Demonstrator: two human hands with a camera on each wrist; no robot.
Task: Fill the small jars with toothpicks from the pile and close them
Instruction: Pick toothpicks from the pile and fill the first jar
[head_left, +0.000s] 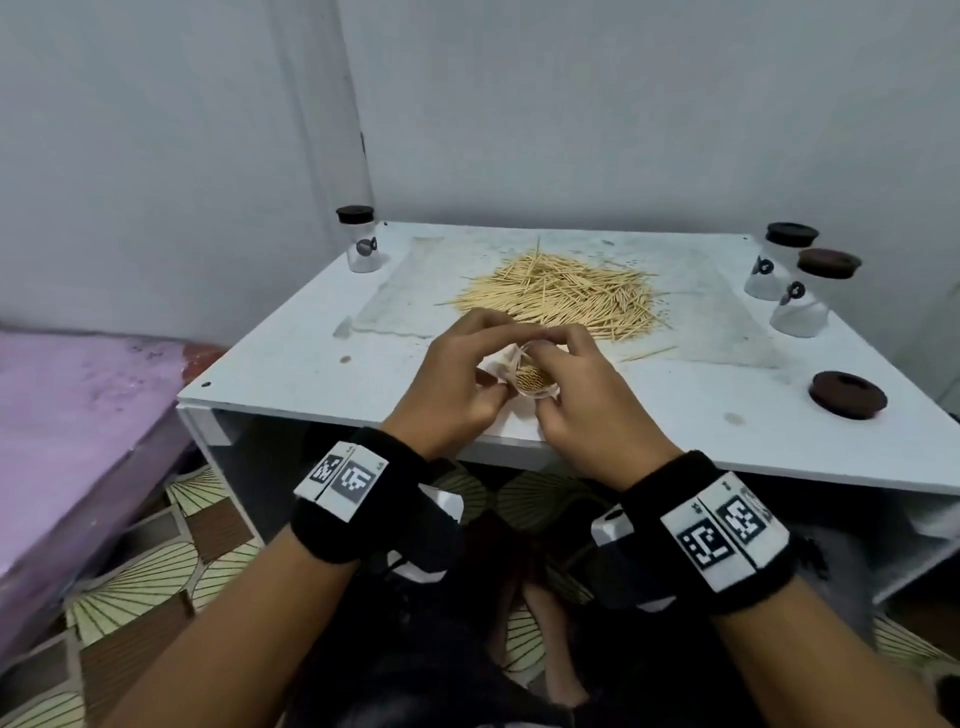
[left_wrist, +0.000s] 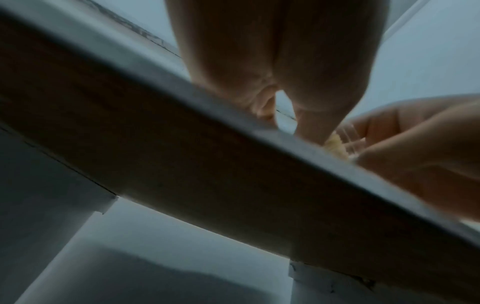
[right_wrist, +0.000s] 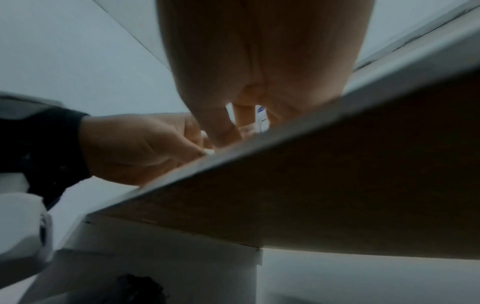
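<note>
Clear plastic, the small open jar sits tilted at the white table's near edge, packed with toothpicks. We grip it with our left hand; our right hand curls at its mouth. Its loose dark round lid awaits. Three capped jars look empty; the tan toothpick pile remains large.

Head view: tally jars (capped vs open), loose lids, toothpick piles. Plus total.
Capped jars: 3 — back left, back right, front right
Open jar held in both hands: 1
Loose lid: 1
Toothpick pile: 1
Total: 6
</note>
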